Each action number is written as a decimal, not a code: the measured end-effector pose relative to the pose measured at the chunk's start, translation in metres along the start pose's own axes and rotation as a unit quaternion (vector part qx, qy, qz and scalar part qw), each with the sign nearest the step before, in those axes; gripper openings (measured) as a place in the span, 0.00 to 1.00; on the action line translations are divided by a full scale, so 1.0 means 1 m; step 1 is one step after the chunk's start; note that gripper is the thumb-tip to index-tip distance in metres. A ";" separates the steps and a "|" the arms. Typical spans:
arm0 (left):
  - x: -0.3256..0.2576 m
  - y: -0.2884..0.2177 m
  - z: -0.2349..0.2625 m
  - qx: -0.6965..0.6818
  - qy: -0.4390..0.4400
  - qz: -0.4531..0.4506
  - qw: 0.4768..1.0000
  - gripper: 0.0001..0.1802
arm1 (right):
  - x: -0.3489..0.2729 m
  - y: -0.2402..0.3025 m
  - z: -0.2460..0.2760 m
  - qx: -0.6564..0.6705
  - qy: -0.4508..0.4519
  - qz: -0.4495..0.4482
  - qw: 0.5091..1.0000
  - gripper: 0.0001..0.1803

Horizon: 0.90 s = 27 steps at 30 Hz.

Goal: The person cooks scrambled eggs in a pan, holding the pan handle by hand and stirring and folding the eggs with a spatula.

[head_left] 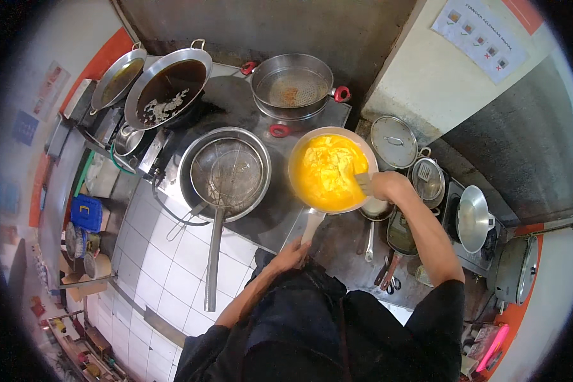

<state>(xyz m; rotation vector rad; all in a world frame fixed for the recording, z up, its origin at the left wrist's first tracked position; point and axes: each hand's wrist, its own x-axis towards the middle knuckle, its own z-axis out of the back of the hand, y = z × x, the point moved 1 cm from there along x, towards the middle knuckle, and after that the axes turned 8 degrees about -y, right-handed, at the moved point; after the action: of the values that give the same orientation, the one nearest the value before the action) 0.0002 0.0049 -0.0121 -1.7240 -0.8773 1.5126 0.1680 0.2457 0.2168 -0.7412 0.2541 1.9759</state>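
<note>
A frying pan (pixel 368 155) with a beige inside and a pale handle is in front of me, tilted a little. My left hand (pixel 291 256) is closed around its handle. Yellow beaten egg (pixel 333 167) covers the pan's bottom, looking lumpy and partly set in the middle and runny at the edges. My right hand (pixel 390 186) grips a greyish spatula (pixel 363 183), whose blade touches the egg at the pan's right side. The spatula's handle is hidden in my fist.
Left of the pan, a long-handled strainer (pixel 215 254) rests in a metal bowl (pixel 184 167). A wok of dark oil (pixel 175 83) stands at the back left. A red-handled steamer pot (pixel 293 79) is behind. Lidded pots (pixel 393 141) and a metal wok (pixel 473 219) stand right.
</note>
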 end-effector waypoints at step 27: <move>-0.005 -0.015 -0.004 -0.004 -0.015 0.047 0.999 0.25 | 0.043 0.010 -0.097 0.476 0.173 -0.002 0.862 0.17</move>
<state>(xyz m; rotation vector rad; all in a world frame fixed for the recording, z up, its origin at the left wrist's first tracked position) 0.0030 0.0088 0.0030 -1.7753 -0.8288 1.6024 0.1828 0.2261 0.1127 -0.4067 1.3265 1.4148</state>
